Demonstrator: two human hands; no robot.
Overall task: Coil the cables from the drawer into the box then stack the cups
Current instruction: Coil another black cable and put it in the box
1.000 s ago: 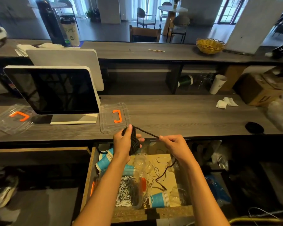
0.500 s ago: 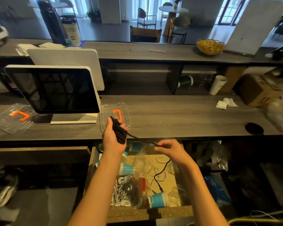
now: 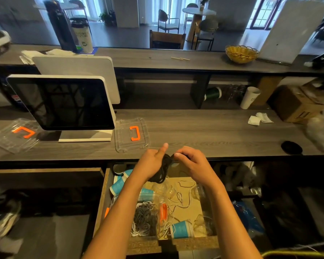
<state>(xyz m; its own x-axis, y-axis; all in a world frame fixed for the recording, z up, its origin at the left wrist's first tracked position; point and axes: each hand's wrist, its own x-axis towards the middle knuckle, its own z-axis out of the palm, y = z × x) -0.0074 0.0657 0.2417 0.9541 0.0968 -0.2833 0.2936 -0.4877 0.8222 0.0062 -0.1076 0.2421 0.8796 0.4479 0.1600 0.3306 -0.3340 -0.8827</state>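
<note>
Grey wood counter (image 3: pixel 204 131) is running across the middle, with a dark screen (image 3: pixel 64 103) sitting on the left and a clear lid (image 3: pixel 132 134) with an orange handle lying flat just beside its base. Another clear lid (image 3: pixel 15 134) is lying further left. Both hands are hovering right at the counter's front edge, above the open drawer (image 3: pixel 101 202). Left hand (image 3: pixel 151 163) is gripping a bundle of coiled black cable (image 3: pixel 163 171), fingers wrapped round it and thumb sticking up. Right hand (image 3: pixel 192 162) is pinching the top of that same bundle with curled fingers. Down in the drawer, a clear box (image 3: pixel 148 217) is holding grey and white coiled cables, blue paper cups (image 3: pixel 181 229) are lying on their sides, and thin loose cables (image 3: pixel 183 195) are sprawling over the cardboard bottom.
</note>
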